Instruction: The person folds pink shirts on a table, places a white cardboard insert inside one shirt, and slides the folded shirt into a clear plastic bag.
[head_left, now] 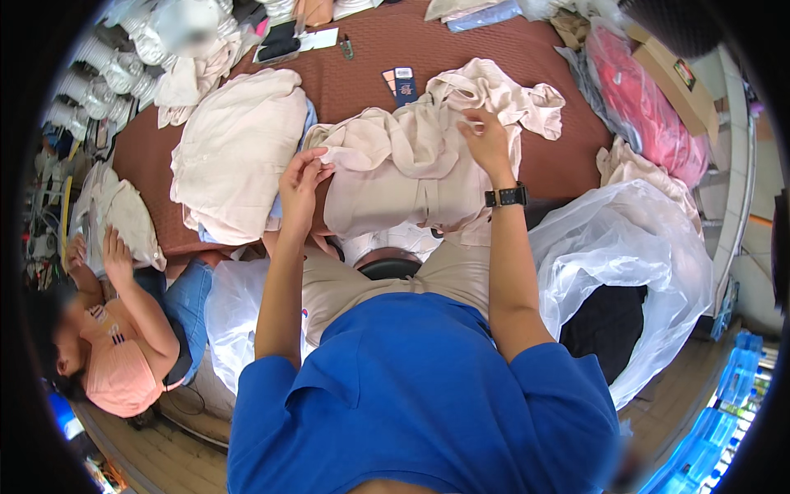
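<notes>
No wording legible; print too small or soft. Navy tag (404, 92), far middle of table (564, 169), just beyond beige garment (374, 202): white print, white label (402, 72) at its far end. Cardboard box (658, 70), far right: dark label (685, 74), unreadable. Peach shirt (123, 375), left: small dark marks, lettering or not unclear.

The garment (424, 156) is plain pale pinkish beige. Beneath it, the bench (350, 92) has a reddish-brown cover with a fine quilted pattern. The stack of clothes (237, 152) on the left is cream, edged with light blue. A far tag (404, 92) is navy with a white label. On the right, the bundle (632, 95) is pinkish red, the box (685, 92) tan, the cloth (602, 325) black. The near shirt (411, 395) is solid blue.
</notes>
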{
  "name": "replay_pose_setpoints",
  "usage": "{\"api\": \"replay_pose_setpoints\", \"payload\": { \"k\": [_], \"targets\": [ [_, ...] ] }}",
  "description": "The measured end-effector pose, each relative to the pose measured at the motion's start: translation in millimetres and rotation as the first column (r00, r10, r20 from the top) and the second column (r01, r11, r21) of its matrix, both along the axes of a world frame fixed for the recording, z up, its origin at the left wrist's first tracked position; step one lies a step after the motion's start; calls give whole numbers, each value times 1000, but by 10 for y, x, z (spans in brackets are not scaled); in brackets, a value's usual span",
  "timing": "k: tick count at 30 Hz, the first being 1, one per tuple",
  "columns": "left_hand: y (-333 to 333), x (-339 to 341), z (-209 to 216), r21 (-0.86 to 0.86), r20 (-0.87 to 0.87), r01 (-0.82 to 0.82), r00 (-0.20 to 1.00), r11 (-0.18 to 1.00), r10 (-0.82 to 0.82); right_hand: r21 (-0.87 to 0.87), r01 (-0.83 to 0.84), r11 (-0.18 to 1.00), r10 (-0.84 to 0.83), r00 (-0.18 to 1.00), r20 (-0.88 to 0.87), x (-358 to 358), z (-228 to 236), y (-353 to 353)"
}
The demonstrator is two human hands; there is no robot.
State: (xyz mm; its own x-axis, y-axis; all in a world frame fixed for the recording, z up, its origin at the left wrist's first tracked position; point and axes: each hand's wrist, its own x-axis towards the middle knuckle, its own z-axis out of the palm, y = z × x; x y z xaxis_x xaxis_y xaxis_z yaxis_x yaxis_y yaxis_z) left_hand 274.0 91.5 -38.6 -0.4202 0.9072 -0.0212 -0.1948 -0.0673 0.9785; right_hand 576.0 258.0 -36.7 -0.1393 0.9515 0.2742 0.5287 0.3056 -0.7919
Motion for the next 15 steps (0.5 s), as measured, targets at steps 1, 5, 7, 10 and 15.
{"api": "replay_pose_setpoints", "payload": {
  "k": [1, 5, 7, 10, 15],
  "targets": [
    [0, 54, 15, -9, -25, -33, 999, 999, 32, 49, 125, 991, -128, 990, 65, 158, -42, 60],
    [13, -14, -187, 59, -131, -114, 984, 992, 121, 76, 580, 811, -569, 752, 333, 408, -204, 144],
    [11, -10, -194, 65, -158, -114, 980, 991, 123, 2, 674, 739, -604, 661, 445, 524, -353, 216],
    [-50, 29, -201, 36, -218, -144, 965, 989, 148, -61, 586, 808, -510, 747, 426, 273, -584, 292],
    [-61, 131, -384, 58, -248, -69, 965, 996, 81, -367, 38, 930, -35, 999, 16, -289, -739, 449]
  ]
}}
